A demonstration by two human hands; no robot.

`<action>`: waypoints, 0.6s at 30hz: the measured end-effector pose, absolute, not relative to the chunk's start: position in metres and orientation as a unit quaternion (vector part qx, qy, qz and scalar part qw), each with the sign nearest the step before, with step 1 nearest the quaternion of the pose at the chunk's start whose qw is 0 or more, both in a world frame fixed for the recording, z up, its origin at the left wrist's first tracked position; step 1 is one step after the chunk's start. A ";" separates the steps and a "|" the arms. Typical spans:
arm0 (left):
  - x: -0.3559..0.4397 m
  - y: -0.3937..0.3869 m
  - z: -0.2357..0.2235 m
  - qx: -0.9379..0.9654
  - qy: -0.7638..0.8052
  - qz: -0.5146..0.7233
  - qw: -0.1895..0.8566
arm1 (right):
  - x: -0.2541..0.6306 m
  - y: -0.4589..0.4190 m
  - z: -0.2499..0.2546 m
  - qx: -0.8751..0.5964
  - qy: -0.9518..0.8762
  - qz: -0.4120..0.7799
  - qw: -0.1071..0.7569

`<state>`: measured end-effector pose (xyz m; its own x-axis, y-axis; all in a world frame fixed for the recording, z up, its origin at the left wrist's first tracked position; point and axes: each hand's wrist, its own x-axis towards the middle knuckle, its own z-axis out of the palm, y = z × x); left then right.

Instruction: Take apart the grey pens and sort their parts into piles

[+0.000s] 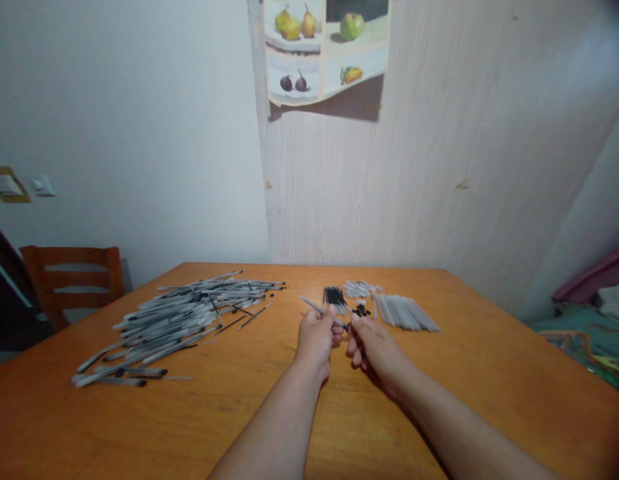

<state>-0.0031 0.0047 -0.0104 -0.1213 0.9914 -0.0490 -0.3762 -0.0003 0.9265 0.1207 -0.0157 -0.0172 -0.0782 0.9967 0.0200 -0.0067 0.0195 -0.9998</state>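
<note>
A slim grey-white pen point(312, 305) slants through the closed fingers of my left hand point(314, 333), one end sticking out up and to the left. Its darker end points at my right hand point(376, 347), whose thumb and fingers are pinched close beside it. What sits in that pinch is too small to make out. Just beyond my hands are a row of black-and-clear refills point(334, 299), a small heap of black plugs point(361, 311) and a group of small whitish parts point(358, 289). Clear pen barrels point(406, 313) lie side by side to their right.
On the table's left lies a large loose pile of pens point(189, 313), with several thin refills point(254, 317) at its right edge. The wooden table point(269, 413) meets the wall at the back. A wooden chair point(74, 277) stands beyond the left edge.
</note>
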 end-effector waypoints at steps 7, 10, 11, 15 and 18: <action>-0.002 0.006 -0.010 0.362 0.435 0.609 0.556 | 0.119 -0.014 -0.019 -0.478 -0.564 0.481 0.471; -0.002 0.007 -0.010 0.358 0.437 0.610 0.556 | 0.120 -0.012 -0.021 -0.471 -0.562 0.478 0.485; -0.002 0.007 -0.010 0.357 0.437 0.611 0.555 | 0.120 -0.011 -0.021 -0.465 -0.561 0.479 0.489; -0.002 0.007 -0.009 0.340 0.437 0.614 0.562 | 0.122 -0.009 -0.022 -0.449 -0.560 0.486 0.499; -0.001 0.009 -0.009 0.320 0.439 0.612 0.575 | 0.123 -0.008 -0.022 -0.441 -0.557 0.491 0.504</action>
<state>-0.0015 0.0085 -0.0085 -0.1350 0.9843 -0.1135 -0.4221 0.0466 0.9054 0.1230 -0.0084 -0.0224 -0.1021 0.9865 0.1283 -0.0039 0.1286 -0.9917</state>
